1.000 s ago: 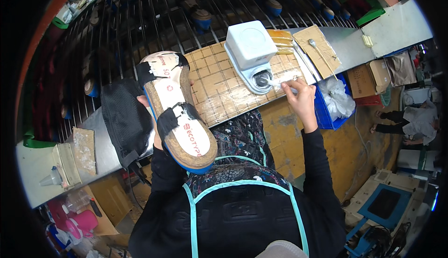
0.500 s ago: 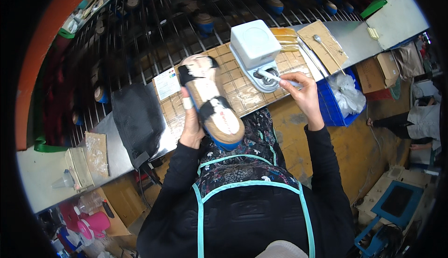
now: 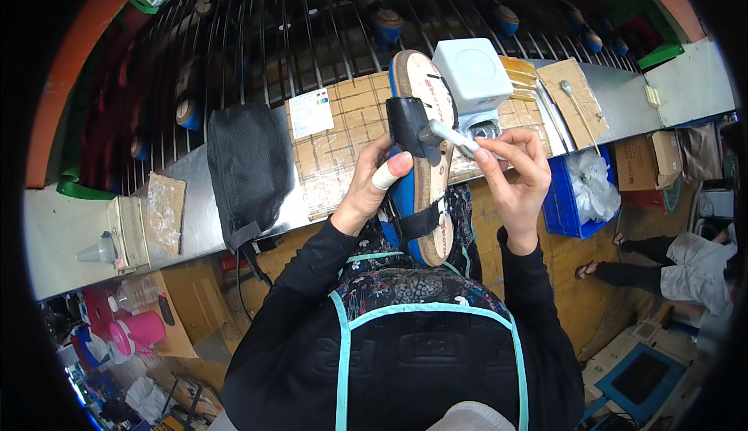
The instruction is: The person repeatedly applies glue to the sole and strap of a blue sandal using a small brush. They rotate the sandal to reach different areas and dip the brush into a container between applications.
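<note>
My left hand is wrapped round a sandal held tilted, with a cork-brown footbed edge, dark straps and blue along the underside. A pale wrap covers the left thumb, which presses near the upper strap. My right hand pinches a pale stick-like tool. Its rounded grey end is at the inner side of that strap; whether it touches cannot be made out. Just behind the right hand stands a white pot with a block-shaped top and an open round mouth, partly covered by the hand.
Cardboard covers part of the metal bench, with a paper card on it. A black mesh bag lies left. Behind, sandals sit on a rod rack. A blue crate holding plastic bags stands right; a person's legs are beyond.
The tool has come out of the pot's mouth and moved left to the sandal strap. My left hand has raised the sandal, shifted it right and turned its side toward me.
</note>
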A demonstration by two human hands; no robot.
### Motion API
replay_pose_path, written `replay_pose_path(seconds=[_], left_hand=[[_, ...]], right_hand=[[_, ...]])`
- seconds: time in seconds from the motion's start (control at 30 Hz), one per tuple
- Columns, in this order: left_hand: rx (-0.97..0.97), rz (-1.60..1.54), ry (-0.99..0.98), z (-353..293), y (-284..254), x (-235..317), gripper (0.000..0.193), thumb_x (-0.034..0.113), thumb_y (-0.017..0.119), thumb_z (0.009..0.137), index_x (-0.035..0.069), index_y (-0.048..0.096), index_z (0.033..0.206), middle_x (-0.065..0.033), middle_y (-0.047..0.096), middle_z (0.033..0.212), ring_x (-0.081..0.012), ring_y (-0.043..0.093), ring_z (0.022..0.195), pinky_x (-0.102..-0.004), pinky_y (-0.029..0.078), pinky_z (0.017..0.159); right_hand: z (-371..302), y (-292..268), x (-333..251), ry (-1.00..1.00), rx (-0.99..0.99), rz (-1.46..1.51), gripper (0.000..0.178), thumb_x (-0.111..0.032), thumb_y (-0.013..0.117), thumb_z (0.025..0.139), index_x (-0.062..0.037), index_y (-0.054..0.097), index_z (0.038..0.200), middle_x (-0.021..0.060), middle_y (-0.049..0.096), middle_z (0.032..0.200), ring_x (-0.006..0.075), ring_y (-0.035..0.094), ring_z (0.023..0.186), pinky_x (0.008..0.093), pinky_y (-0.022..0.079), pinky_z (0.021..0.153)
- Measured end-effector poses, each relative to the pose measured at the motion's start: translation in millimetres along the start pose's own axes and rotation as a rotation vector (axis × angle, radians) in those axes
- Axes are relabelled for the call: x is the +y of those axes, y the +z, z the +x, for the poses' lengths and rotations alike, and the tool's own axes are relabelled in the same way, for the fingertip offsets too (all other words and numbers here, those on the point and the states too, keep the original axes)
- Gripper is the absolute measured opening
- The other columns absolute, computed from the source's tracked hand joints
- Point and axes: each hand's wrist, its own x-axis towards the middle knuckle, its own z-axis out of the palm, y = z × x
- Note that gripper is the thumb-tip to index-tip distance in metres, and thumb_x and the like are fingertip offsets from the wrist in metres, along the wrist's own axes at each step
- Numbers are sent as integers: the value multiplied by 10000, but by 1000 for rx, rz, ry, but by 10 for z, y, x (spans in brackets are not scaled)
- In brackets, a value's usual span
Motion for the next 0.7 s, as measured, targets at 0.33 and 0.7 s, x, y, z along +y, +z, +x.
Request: replay_pose_path(seconds=[0.33,0.7], left_hand=[[-44,144,46,-20,4,115,737,488,702,783,-73,531,1230,-141,612,1119,-187,570,1023,-311,440,914],[-82,60,-37,31,6,176,772,527,671,785,-78,531,1243,-155,623,1105,-193,609,997,-298,469,895]], right_hand=[[234,80,31,-54,25,14,159,-87,768,769,-49,748,922,45,567,838,109,524,710,227,419,546],[319,-82,130,-187,-81,-54,198,-99,795,724,-80,753,916,7,570,824,84,482,666,255,349,671]])
